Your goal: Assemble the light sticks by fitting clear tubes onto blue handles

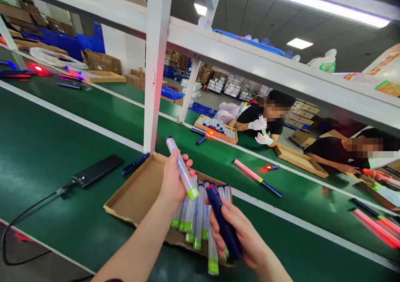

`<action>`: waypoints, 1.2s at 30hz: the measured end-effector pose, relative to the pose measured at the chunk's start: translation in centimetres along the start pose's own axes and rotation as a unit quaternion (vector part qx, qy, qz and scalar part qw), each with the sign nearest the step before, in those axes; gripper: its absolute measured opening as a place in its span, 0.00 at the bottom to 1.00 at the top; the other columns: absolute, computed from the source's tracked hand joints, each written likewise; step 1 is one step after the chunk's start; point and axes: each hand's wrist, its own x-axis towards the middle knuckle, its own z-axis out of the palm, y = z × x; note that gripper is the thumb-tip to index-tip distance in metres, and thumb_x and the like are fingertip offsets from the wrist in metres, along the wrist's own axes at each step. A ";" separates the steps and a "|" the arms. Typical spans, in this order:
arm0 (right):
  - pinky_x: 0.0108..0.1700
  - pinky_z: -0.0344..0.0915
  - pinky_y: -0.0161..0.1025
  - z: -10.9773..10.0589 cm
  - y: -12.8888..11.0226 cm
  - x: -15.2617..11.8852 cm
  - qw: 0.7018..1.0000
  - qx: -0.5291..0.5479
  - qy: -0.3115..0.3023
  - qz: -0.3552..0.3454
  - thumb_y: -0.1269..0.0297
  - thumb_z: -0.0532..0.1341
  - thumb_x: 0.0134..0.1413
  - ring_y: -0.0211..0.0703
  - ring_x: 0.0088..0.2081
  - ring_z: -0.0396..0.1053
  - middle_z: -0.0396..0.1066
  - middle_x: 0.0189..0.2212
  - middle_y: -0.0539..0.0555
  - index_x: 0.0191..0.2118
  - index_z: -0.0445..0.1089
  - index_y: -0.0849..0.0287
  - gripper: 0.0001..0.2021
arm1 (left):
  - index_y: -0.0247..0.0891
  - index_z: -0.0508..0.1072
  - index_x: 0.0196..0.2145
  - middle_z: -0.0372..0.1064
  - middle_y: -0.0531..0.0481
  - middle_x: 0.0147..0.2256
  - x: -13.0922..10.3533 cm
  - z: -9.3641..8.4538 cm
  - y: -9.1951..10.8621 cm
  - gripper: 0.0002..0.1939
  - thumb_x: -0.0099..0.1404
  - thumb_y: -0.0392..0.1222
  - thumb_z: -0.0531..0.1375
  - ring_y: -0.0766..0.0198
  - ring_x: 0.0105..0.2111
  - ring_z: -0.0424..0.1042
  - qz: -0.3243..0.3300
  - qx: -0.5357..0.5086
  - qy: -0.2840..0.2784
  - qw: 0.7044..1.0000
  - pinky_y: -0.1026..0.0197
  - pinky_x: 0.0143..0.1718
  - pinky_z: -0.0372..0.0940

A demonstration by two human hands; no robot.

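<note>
My left hand (173, 180) is closed around a clear plastic tube (184, 169) with a dark cap at its upper end and a lime-green band at its lower end. In my right hand (237, 228) is a dark blue flashlight handle (223, 221), gripped along its length, with some red at its top end. Both hands are over a shallow cardboard tray (136, 188). Several similar clear tubes (198, 221) with green ends lie side by side in the tray's right part, partly hidden by my hands.
A black power bank (98, 170) with a cable and a dark blue handle (135, 164) lie left of the tray. A white post (154, 73) rises behind it. On the green conveyor lies a glowing red light stick (248, 170). Two people (271, 115) work across the line.
</note>
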 end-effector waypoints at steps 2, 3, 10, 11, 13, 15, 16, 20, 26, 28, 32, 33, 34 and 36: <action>0.22 0.68 0.30 0.9 1.2 -2.5 0.999 0.015 0.037 0.021 0.41 0.67 0.65 0.33 0.23 0.66 0.71 0.31 0.49 0.54 0.71 0.59 0.26 | 0.41 0.69 0.43 0.67 0.54 0.34 -1.1 0.7 -1.0 0.11 0.70 0.48 0.65 0.70 0.25 0.68 -0.017 -0.013 -0.010 1.000 0.71 0.17 0.62; 0.21 0.67 0.29 1.3 1.7 -3.5 0.997 0.018 0.064 0.032 0.40 0.68 0.63 0.33 0.23 0.66 0.72 0.32 0.50 0.52 0.72 0.60 0.27 | 0.41 0.68 0.43 0.66 0.55 0.33 -1.7 1.0 -1.5 0.11 0.70 0.47 0.65 0.71 0.24 0.66 -0.027 -0.022 -0.021 0.999 0.72 0.17 0.61; 0.23 0.63 0.31 3.0 3.8 -7.4 0.988 -0.021 0.146 0.051 0.35 0.67 0.62 0.33 0.23 0.62 0.69 0.28 0.47 0.48 0.73 0.58 0.28 | 0.42 0.67 0.43 0.57 0.59 0.29 -5.1 1.6 -3.6 0.12 0.73 0.50 0.64 0.73 0.21 0.60 -0.098 -0.057 -0.096 0.989 0.73 0.16 0.56; 0.23 0.63 0.31 3.0 4.2 -7.6 0.988 -0.023 0.146 0.045 0.35 0.66 0.64 0.34 0.23 0.62 0.69 0.29 0.48 0.50 0.73 0.57 0.28 | 0.42 0.67 0.42 0.57 0.59 0.29 -5.4 1.6 -3.7 0.12 0.74 0.51 0.64 0.73 0.21 0.60 -0.102 -0.058 -0.105 0.988 0.73 0.15 0.55; 0.25 0.65 0.33 2.8 5.0 -7.9 0.988 -0.019 0.150 0.040 0.35 0.65 0.65 0.35 0.25 0.64 0.70 0.33 0.49 0.58 0.72 0.55 0.30 | 0.41 0.68 0.40 0.58 0.58 0.30 -5.6 1.6 -4.0 0.14 0.75 0.53 0.62 0.73 0.22 0.61 -0.112 -0.057 -0.120 0.985 0.73 0.14 0.54; 0.26 0.67 0.34 2.6 5.7 -8.3 0.985 -0.024 0.165 0.045 0.34 0.65 0.64 0.36 0.26 0.66 0.71 0.36 0.50 0.63 0.70 0.53 0.34 | 0.39 0.69 0.40 0.64 0.55 0.33 -5.8 1.5 -4.1 0.14 0.78 0.52 0.58 0.72 0.25 0.66 -0.112 -0.051 -0.110 0.986 0.72 0.15 0.58; 0.27 0.68 0.35 2.5 6.0 -8.4 0.982 -0.032 0.177 0.050 0.32 0.65 0.62 0.37 0.27 0.66 0.71 0.37 0.50 0.66 0.68 0.52 0.37 | 0.39 0.70 0.41 0.66 0.54 0.36 -5.8 1.5 -4.1 0.14 0.79 0.51 0.56 0.71 0.27 0.69 -0.109 -0.046 -0.100 0.988 0.71 0.16 0.61; 0.30 0.70 0.38 2.4 6.5 -8.6 0.971 -0.077 0.215 0.071 0.25 0.62 0.59 0.41 0.29 0.67 0.71 0.37 0.51 0.71 0.63 0.50 0.45 | 0.37 0.71 0.45 0.63 0.54 0.35 -6.1 1.4 -4.0 0.13 0.80 0.48 0.53 0.70 0.27 0.67 -0.107 -0.034 -0.087 0.990 0.70 0.19 0.64; 0.29 0.69 0.40 2.4 6.4 -8.7 0.959 -0.140 0.212 0.128 0.20 0.59 0.54 0.45 0.31 0.68 0.71 0.37 0.53 0.73 0.62 0.47 0.49 | 0.40 0.70 0.46 0.57 0.56 0.32 -6.8 1.9 -3.7 0.14 0.76 0.54 0.61 0.71 0.24 0.61 -0.067 -0.022 -0.090 0.993 0.73 0.15 0.56; 0.27 0.68 0.39 2.3 6.2 -8.7 0.956 -0.137 0.223 0.135 0.19 0.59 0.53 0.45 0.30 0.68 0.70 0.35 0.53 0.73 0.61 0.45 0.51 | 0.41 0.69 0.45 0.56 0.57 0.31 -6.9 2.0 -3.8 0.18 0.74 0.59 0.62 0.72 0.23 0.59 -0.068 -0.019 -0.091 0.993 0.73 0.15 0.55; 0.23 0.64 0.36 2.2 5.9 -8.8 0.963 -0.090 0.209 0.145 0.20 0.63 0.50 0.42 0.28 0.67 0.70 0.35 0.52 0.70 0.65 0.45 0.49 | 0.42 0.67 0.44 0.55 0.58 0.29 -7.1 1.7 -4.1 0.21 0.74 0.63 0.60 0.72 0.23 0.59 -0.080 -0.019 -0.128 0.988 0.74 0.15 0.54; 0.23 0.64 0.35 2.2 5.8 -8.8 0.964 -0.085 0.205 0.147 0.20 0.64 0.50 0.42 0.28 0.67 0.70 0.35 0.52 0.69 0.66 0.45 0.48 | 0.42 0.67 0.44 0.55 0.58 0.29 -7.1 1.5 -4.2 0.20 0.74 0.62 0.60 0.72 0.23 0.59 -0.082 -0.020 -0.136 0.987 0.74 0.15 0.54; 0.23 0.64 0.35 2.3 5.8 -8.9 0.964 -0.086 0.203 0.148 0.20 0.64 0.50 0.42 0.27 0.66 0.69 0.34 0.51 0.70 0.65 0.45 0.49 | 0.42 0.67 0.44 0.55 0.58 0.29 -7.2 1.4 -4.3 0.20 0.74 0.62 0.62 0.72 0.23 0.59 -0.087 -0.022 -0.143 0.986 0.75 0.15 0.55; 0.22 0.63 0.35 2.5 5.8 -8.9 0.962 -0.094 0.208 0.153 0.20 0.63 0.50 0.42 0.27 0.66 0.69 0.33 0.51 0.71 0.63 0.45 0.50 | 0.42 0.66 0.43 0.56 0.58 0.29 -7.3 1.2 -4.5 0.20 0.72 0.60 0.64 0.73 0.23 0.60 -0.100 -0.026 -0.153 0.983 0.75 0.15 0.54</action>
